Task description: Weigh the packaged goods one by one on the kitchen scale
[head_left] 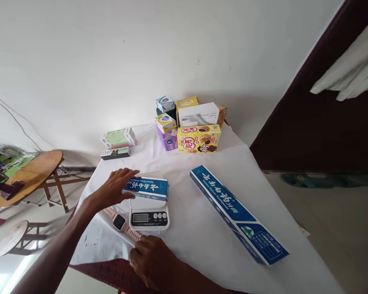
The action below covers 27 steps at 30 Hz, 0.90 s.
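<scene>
A small blue toothpaste box (pixel 150 187) lies across the platform of a white digital kitchen scale (pixel 149 219). My left hand (pixel 116 188) spans the box's left end, thumb on the near side and fingers on the far side. A smartwatch with a pink strap (pixel 119 222) is stretched out on the cloth just left of the scale, its screen dark. The curled fingers of my right hand (pixel 155 261) close on the strap's near end, which they partly hide. To the right lies a long blue toothpaste carton (pixel 236 212), set diagonally.
White cloth (pixel 184 228) covers the table. Against the wall stand a yellow snack box (pixel 199 139), a white box (pixel 199 114), a purple pack (pixel 168 139) and small soap boxes (pixel 165 121). Green boxes (pixel 119 138) sit back left. A wooden table (pixel 33 175) and stool (pixel 14 237) stand at left.
</scene>
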Each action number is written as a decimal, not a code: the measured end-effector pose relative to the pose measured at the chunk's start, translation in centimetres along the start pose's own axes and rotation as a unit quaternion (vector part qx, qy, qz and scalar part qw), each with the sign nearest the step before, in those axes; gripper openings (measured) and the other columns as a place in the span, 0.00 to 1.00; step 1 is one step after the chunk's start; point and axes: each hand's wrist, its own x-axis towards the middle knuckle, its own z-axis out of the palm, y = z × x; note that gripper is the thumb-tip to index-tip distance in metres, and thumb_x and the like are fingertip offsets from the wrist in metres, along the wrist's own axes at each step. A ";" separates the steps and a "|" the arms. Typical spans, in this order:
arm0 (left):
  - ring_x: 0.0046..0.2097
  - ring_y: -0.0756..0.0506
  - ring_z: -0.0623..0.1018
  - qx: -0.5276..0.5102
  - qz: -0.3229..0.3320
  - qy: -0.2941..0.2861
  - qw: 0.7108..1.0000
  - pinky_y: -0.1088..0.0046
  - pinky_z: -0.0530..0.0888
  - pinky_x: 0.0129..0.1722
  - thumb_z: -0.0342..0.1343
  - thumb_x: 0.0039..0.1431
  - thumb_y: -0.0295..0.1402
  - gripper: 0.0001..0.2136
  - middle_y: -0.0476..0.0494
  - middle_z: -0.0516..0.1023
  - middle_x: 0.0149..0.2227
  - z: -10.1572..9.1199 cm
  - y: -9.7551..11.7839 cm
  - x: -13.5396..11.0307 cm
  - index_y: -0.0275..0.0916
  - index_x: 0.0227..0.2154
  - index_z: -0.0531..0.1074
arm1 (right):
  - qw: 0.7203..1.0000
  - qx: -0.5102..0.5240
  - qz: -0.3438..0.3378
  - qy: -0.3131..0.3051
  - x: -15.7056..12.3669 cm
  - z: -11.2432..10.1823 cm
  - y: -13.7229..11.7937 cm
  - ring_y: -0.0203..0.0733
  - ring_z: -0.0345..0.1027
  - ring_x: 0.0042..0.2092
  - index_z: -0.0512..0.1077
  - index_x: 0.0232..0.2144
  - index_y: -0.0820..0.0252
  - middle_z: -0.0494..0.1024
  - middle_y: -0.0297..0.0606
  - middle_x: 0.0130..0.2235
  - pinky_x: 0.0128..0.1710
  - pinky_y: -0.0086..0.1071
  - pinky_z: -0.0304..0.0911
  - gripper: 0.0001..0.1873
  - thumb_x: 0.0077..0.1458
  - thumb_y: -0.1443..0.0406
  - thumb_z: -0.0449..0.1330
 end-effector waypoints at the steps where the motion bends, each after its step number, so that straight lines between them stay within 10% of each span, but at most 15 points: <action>1: 0.59 0.34 0.70 0.001 0.001 0.008 1.000 0.50 0.66 0.58 0.66 0.58 0.29 0.36 0.37 0.70 0.59 -0.2 0.1 -0.1 0.47 0.66 0.57 | 1.000 -0.001 0.002 0.009 -0.1 0.3 0.0 0.39 0.67 0.32 0.66 0.31 0.58 0.74 0.34 0.30 0.29 0.35 0.55 0.08 0.64 0.64 0.58; 9: 0.62 0.32 0.68 -0.003 0.032 0.036 0.999 0.48 0.66 0.60 0.74 0.50 0.31 0.43 0.37 0.69 0.61 0.2 1.5 0.7 0.47 0.65 0.57 | 0.988 -0.020 0.007 0.151 -0.5 3.5 0.2 0.39 0.66 0.29 0.63 0.27 0.56 0.71 0.32 0.26 0.26 0.36 0.52 0.11 0.58 0.65 0.62; 16: 0.53 0.38 0.75 -0.028 0.043 0.019 0.998 0.56 0.69 0.56 0.64 0.62 0.29 0.22 0.41 0.75 0.51 1.0 0.6 0.6 0.44 0.56 0.65 | 0.969 -0.023 0.015 0.246 0.0 4.1 0.3 0.37 0.64 0.26 0.62 0.25 0.56 0.69 0.31 0.23 0.25 0.34 0.51 0.13 0.61 0.67 0.57; 27: 0.58 0.35 0.73 0.102 -0.143 0.080 0.981 0.54 0.67 0.57 0.59 0.63 0.32 0.24 0.38 0.72 0.57 -3.6 -13.3 3.8 0.45 0.61 0.63 | 0.956 -0.061 0.020 0.285 0.2 5.1 0.5 0.36 0.59 0.23 0.60 0.23 0.56 0.65 0.30 0.20 0.22 0.34 0.48 0.15 0.64 0.69 0.54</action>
